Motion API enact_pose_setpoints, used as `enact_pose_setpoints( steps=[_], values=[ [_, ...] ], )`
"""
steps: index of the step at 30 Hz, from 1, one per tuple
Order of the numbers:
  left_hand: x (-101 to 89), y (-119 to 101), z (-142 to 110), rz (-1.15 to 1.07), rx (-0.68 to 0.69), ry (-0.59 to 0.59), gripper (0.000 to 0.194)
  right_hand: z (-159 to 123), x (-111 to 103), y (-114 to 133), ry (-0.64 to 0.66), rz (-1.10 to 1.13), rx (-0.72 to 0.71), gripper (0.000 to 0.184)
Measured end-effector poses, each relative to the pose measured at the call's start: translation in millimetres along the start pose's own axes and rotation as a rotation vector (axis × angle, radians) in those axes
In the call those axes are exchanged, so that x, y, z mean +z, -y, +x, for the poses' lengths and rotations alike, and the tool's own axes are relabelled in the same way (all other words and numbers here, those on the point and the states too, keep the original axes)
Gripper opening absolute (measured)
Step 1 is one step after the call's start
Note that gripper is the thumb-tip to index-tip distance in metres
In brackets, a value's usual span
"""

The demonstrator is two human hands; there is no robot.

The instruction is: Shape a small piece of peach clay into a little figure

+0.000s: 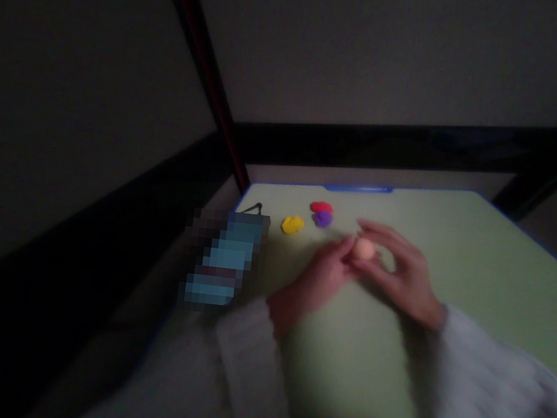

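A small, round, peach-coloured ball of modelling clay [364, 249] is held between my two hands above the table. My left hand [319, 274] supports it from the left and below, with the thumb beside it; part of the fingers is hidden. On the other side, my right hand [404, 274] curves its thumb and fingers round the ball. Beyond my left hand lie a yellow lump of clay [292, 225], a purple lump [323, 219] and a red lump [321, 206]. The red and purple lumps sit close together.
The pale green table [354, 379] has a blue edge, with a blue strip [361, 189] at the far side. A blurred-out, bluish device-like shape [227, 257] stands at the left, near a thin dark piece [254, 207]. Behind the table rises a wall [376, 59].
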State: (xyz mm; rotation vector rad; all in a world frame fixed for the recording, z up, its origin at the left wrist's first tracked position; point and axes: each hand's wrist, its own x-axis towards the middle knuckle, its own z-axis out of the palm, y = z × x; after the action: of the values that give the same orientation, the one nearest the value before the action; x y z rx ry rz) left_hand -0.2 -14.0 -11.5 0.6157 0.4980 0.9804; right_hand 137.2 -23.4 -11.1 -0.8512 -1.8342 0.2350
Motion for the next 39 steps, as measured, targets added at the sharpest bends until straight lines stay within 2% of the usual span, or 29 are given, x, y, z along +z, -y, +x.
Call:
enact_pose_setpoints(
  steps=[7, 16, 22, 27, 33, 39],
  values=[
    [-7.3, 4, 1, 0.065, 0.111, 0.022, 0.029, 0, 1, 0, -0.015, 0.012, -0.009, 0.034],
    [-8.7, 3, 3, 0.149, 0.212, -0.068, 0.033, 1, -3, 1, -0.007, -0.013, -0.029, 0.037],
    [-17.5, 4, 3, 0.347, 0.249, -0.038, 0.032, 0, -2, -1, 0.028, -0.015, -0.041, 0.039],
    [-20.3, 4, 4, 0.377, 0.289, 0.004, 0.029, 0, -3, -1, 0.017, -0.033, -0.037, 0.049],
    [-19.4, 1, 4, 0.325, 0.277, 0.031, 0.026, 0, -4, -1, -0.013, -0.035, -0.015, 0.029],
    [-18.4, 1, 3, 0.282, 0.239, 0.072, 0.025, 1, -6, -1, 0.013, -0.022, -0.008, 0.031]
  ],
)
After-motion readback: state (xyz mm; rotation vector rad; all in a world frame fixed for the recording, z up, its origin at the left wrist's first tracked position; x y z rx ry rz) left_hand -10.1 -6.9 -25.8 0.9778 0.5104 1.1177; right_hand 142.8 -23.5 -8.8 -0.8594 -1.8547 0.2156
